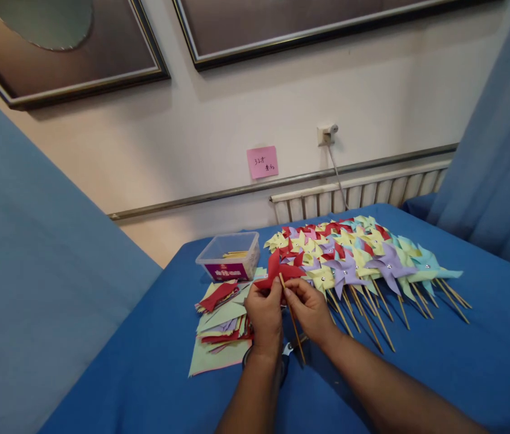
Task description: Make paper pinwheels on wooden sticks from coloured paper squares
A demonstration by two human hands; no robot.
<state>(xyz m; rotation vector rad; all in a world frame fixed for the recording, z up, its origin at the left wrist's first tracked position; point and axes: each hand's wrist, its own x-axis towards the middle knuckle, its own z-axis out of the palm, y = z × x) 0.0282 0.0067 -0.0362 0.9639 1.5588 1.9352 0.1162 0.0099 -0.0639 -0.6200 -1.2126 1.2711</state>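
At frame centre, the left hand and right hand pinch a red pinwheel onto its wooden stick, fingers closed; fastening seems underway, needing steady alignment next.

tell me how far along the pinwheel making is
Done: a large row of finished pinwheels lies on the blue table. In hand: left hand and right hand both grip a red pinwheel on its stick. Left: a stack of cut paper squares.
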